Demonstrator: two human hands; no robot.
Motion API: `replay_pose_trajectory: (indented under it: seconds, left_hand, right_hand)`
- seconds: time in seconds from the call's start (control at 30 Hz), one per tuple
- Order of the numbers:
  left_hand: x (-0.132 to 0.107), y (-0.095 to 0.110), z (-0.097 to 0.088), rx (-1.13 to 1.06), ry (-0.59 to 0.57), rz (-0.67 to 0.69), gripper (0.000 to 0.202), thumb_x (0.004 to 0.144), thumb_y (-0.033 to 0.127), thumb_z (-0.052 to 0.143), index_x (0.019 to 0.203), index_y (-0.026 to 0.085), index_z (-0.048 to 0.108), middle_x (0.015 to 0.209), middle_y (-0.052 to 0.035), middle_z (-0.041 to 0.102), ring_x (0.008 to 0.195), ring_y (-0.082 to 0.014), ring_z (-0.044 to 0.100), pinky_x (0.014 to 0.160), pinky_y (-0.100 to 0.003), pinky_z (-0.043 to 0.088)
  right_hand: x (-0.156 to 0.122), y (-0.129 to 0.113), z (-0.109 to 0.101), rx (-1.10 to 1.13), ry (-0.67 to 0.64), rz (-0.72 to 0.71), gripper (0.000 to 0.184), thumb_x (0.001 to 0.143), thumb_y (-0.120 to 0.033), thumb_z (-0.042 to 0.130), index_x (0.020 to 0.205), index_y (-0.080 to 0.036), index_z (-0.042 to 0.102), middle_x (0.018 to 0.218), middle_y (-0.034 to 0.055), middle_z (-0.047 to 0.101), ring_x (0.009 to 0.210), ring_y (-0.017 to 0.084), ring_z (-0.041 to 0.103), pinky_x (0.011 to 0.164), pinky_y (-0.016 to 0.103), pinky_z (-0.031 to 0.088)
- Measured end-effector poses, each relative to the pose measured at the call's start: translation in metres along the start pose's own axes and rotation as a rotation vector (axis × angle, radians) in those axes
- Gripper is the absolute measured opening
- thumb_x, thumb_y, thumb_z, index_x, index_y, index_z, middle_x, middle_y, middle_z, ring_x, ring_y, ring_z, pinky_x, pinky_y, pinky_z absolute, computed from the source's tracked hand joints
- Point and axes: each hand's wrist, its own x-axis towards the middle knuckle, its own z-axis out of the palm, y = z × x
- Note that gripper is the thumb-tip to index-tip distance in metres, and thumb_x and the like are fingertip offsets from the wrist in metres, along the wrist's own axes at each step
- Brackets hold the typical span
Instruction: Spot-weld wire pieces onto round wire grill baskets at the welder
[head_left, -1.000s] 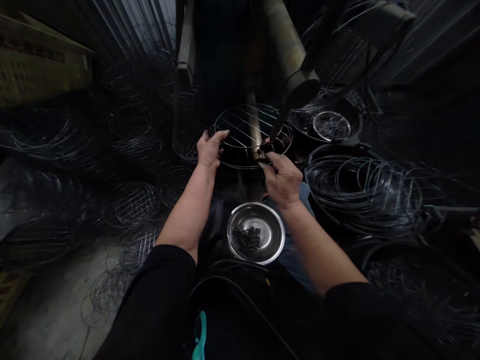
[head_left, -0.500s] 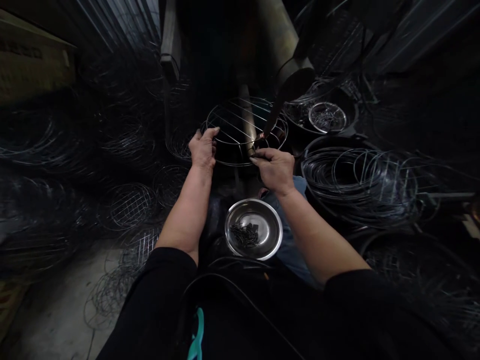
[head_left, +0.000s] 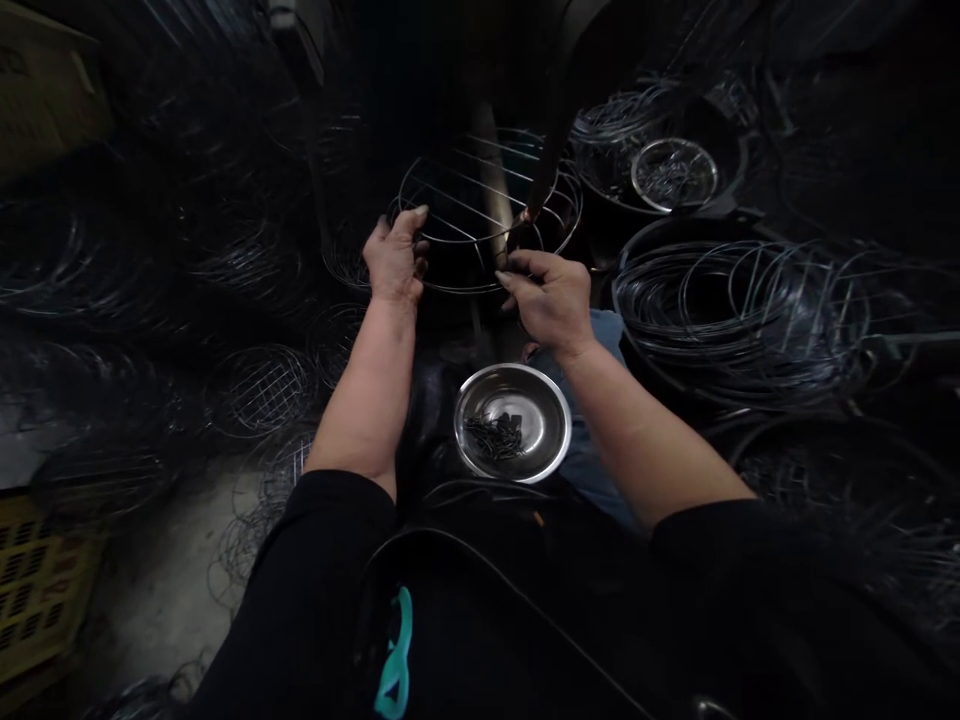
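Concrete floor (head_left: 159,550), near left; wire rack (head_left: 474,239), far centre, left hand (head_left: 394,265) gripping its left rim, right hand (head_left: 556,300) pinched narrow, any contents indiscernible; a slackened left grip could tilt it.

Dim, deeply shadowed; edges smeared; metal bowl (head_left: 541,428) glints.
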Motion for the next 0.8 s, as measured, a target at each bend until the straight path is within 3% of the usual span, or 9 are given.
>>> replay_pose_trajectory:
  seconds: [0.17,0.33,0.5,0.8]
  left_hand:
    - [0.000,0.005,-0.003,-0.038,-0.002,0.000,0.033,0.063,0.023,0.080,0.085,0.017,0.056,0.063,0.0040,0.055,0.050,-0.0090,0.053,0.044,-0.020,0.028]
    - [-0.001,0.009,-0.002,-0.088,0.005,-0.005,0.034,0.060,0.018,0.077,0.087,0.016,0.056,0.059,0.0059,0.055,0.049,-0.0084,0.053,0.041,-0.018,0.025]
    - [-0.004,0.013,-0.001,-0.080,0.016,-0.006,0.030,0.057,0.017,0.075,0.078,0.016,0.053,0.059,0.0053,0.055,0.046,-0.0079,0.051,0.038,-0.018,0.022]
    - [-0.005,0.015,-0.001,-0.052,0.030,0.018,0.030,0.055,0.019,0.074,0.075,0.017,0.053,0.057,0.0066,0.052,0.041,-0.0058,0.047,0.035,-0.016,0.023]
  right_hand:
    - [-0.008,-0.001,0.003,-0.106,0.078,-0.134,0.017,0.081,-0.024,0.059,0.090,-0.021,0.073,0.087,0.0055,0.071,0.083,0.022,0.067,0.075,0.033,0.052]
    - [-0.006,0.004,0.008,-0.123,0.081,-0.218,0.017,0.083,-0.026,0.057,0.094,-0.021,0.069,0.079,0.0016,0.070,0.069,0.018,0.064,0.068,0.031,0.052]
    - [-0.002,0.008,0.012,-0.326,0.159,-0.410,0.024,0.082,-0.016,0.050,0.098,-0.018,0.068,0.088,0.0085,0.073,0.085,0.022,0.067,0.078,0.033,0.053]
    - [-0.004,0.010,0.019,-0.333,0.237,-0.368,0.027,0.083,-0.011,0.046,0.099,-0.018,0.067,0.090,0.0077,0.073,0.083,0.020,0.067,0.078,0.031,0.052]
